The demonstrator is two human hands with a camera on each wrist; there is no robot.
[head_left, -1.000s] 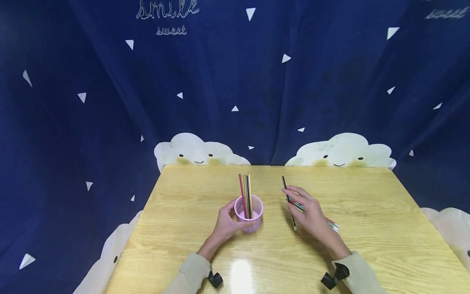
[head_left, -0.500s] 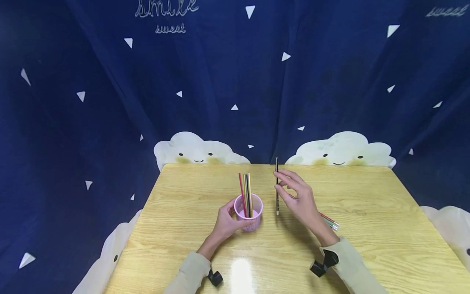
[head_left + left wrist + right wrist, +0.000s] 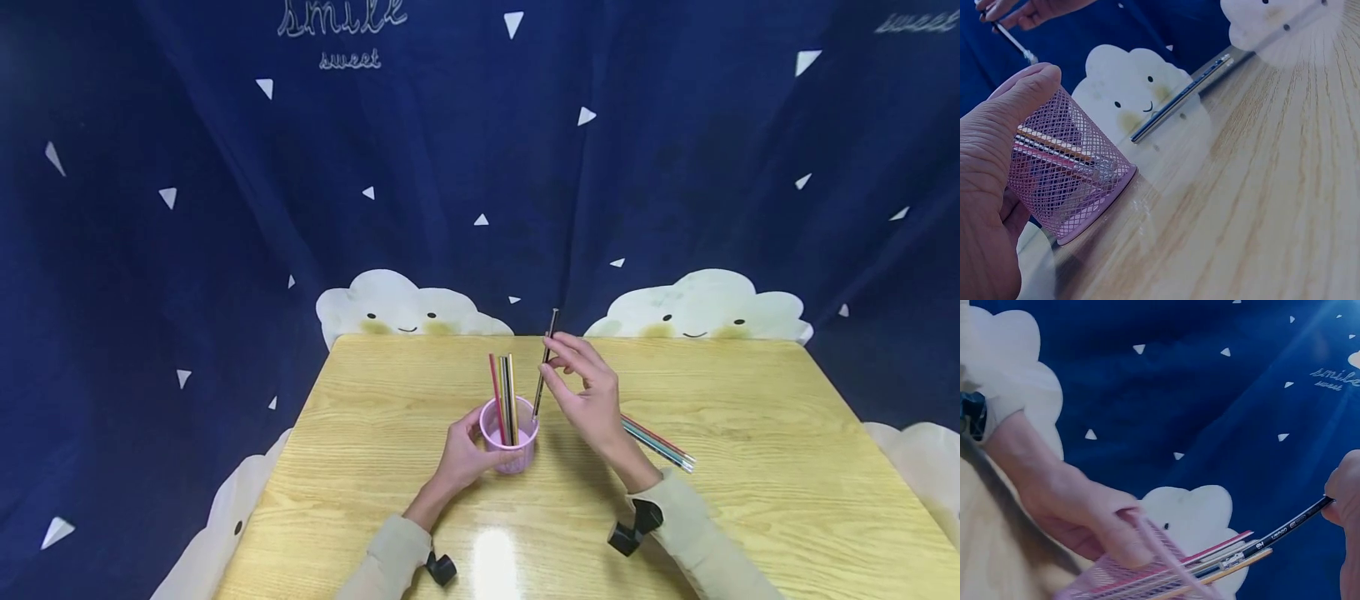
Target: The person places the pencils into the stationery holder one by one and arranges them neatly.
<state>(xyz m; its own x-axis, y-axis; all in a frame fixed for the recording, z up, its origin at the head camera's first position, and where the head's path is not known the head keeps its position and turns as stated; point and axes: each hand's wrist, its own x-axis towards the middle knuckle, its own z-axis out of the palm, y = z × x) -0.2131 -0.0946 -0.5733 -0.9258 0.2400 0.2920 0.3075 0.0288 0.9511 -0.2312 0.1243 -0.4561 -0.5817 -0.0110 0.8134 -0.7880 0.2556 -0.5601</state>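
Note:
My left hand (image 3: 467,454) grips a pink mesh pencil cup (image 3: 1075,169) round its side, thumb at the rim, and the cup stands on the table. Inside it several pencils (image 3: 506,400) lean together, among them red, yellow and black ones. With thumb and fingertips my right hand (image 3: 588,387) pinches a black pencil (image 3: 1291,526) near its upper part. That pencil slants, its eraser end pointing down at the cup's right rim in the head view. In the right wrist view the eraser overlaps the pencils that stick out of the cup.
Several pencils (image 3: 660,443), red and teal-blue ones among them, lie side by side on the wooden table (image 3: 780,433), right of the cup and partly behind my right forearm. A dark blue curtain (image 3: 450,167) with white clouds hangs behind the table's far edge.
My right hand has lifted the black pencil off to the left, away from the pencils lying on the table, to the cup's rim. My left hand and the cup have stayed in place.

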